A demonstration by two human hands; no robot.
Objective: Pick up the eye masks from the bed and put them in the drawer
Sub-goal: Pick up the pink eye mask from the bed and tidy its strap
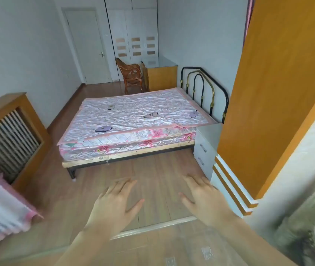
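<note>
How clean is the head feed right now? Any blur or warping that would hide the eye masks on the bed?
Head view: wide-angle warp bends the orange cabinet and the walls; edges smear, especially the pink curtain. Both hands, left and right, are slightly motion-soft. Lighting is even daylight, without harsh glare; four eye masks on the bed stay small but discernible.

Soft even daylight, faint shadows, wide-angle bending at edges, hands perhaps motion-blurred, lower right corner smeared
</note>
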